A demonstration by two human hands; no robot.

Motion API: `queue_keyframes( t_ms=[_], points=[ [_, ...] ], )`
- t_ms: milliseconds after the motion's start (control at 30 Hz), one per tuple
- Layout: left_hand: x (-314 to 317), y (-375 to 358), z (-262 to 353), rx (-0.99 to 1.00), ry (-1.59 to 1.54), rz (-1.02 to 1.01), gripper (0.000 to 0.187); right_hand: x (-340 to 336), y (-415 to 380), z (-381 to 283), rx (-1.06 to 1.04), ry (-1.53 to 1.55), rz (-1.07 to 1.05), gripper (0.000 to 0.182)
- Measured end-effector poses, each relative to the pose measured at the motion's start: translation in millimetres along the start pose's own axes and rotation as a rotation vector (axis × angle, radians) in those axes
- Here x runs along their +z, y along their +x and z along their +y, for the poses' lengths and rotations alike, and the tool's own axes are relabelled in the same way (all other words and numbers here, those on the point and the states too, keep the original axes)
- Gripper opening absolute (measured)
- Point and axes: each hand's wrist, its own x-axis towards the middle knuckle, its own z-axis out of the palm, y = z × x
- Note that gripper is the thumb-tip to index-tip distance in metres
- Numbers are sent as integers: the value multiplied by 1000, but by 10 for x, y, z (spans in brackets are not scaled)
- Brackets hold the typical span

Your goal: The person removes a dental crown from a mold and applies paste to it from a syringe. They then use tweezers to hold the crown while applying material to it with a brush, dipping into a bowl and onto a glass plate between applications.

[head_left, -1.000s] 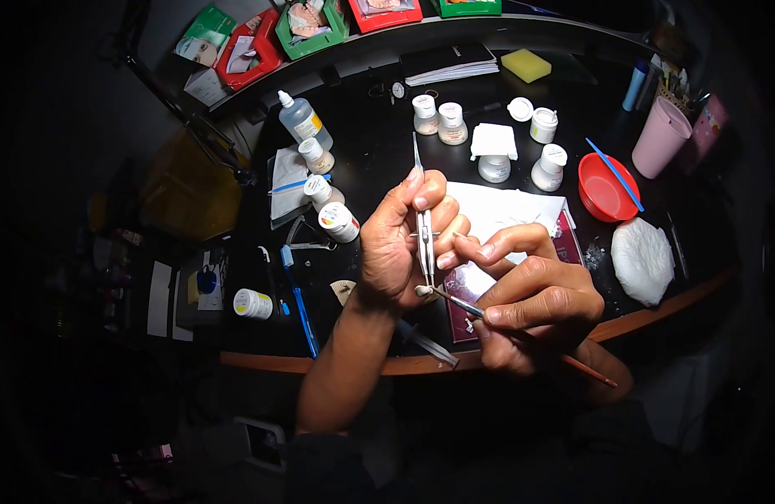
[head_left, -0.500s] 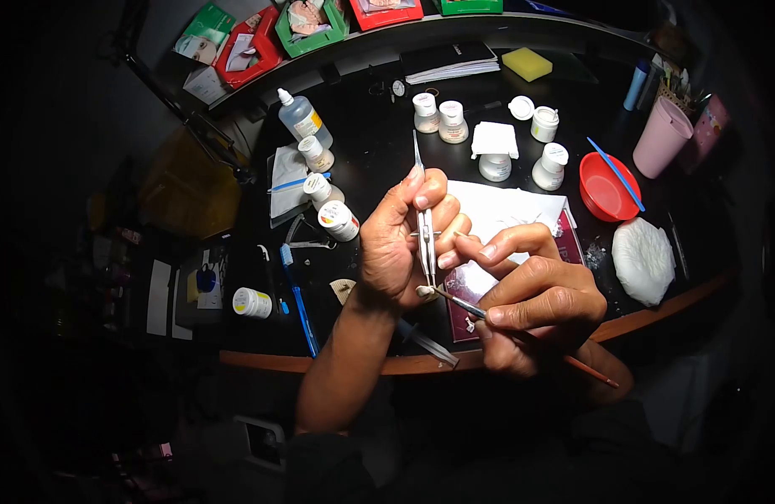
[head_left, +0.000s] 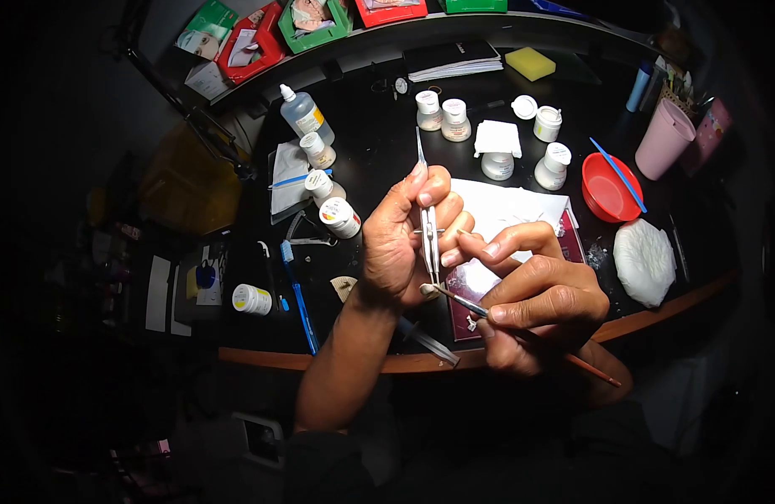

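Observation:
Silver tweezers (head_left: 429,244) stand upright in my left hand (head_left: 387,239), its fingers closed around them. At their lower tips sits a small whitish piece, shaped like a dental crown (head_left: 427,289). From the right, my right hand (head_left: 551,294) pinches a thin brush (head_left: 582,364) with a reddish handle, its fine tip right at the crown. Both hands hang over the front of the desk, above a dark red board (head_left: 465,323) and white paper (head_left: 488,197) that they partly cover.
White-capped jars (head_left: 496,160) stand behind the hands, others (head_left: 339,217) to the left beside a dropper bottle (head_left: 306,118). A blue toothbrush (head_left: 299,302) lies at left. On the right are a red bowl (head_left: 604,197), a white pad (head_left: 643,265) and a pink cup (head_left: 663,139).
The whole view has shifted very slightly. Both hands keep their grips, and the brush tip stays at the crown.

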Motion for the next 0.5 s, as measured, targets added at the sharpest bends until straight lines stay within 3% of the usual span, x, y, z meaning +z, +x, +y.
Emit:
queue_keyframes(
  t_ms=[500],
  points=[
    [-3, -4, 2, -11, -13, -24, 37, -25, -8, -8, 8, -14, -17, 27]
  ],
)
